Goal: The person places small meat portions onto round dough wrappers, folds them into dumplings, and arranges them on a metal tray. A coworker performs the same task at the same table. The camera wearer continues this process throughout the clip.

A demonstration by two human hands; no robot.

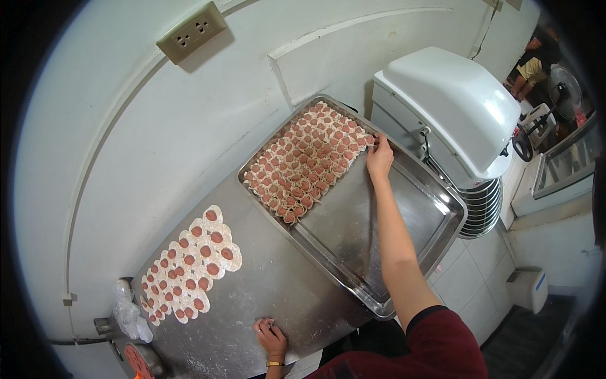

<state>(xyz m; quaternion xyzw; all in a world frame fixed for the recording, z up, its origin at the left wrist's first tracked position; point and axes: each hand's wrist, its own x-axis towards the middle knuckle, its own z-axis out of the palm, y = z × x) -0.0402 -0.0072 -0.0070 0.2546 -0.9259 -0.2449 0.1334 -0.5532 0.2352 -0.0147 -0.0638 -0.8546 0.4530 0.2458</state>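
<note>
My right hand (380, 159) reaches over the large metal tray (404, 208), its fingers closed on an open-topped dumpling (370, 139) at the right end of the far row. Packed rows of similar dumplings (303, 158), pink filling in pale wrappers, cover the tray's far left part. My left hand (272, 338) is near the table's front edge with curled fingers; a small pale bit shows at the fingertips, too small to name. Flat round wrappers (201, 240), each with a pink dab of filling, lie overlapping on the steel table (252, 278) at left.
A bowl of pink filling (137, 361) and a crumpled plastic bag (129, 316) are at the table's left end. Behind the tray stands a white mixer-like machine (448, 107) with a wire guard (480, 208). A wall outlet (191, 33) is above. A person (530, 63) is far right.
</note>
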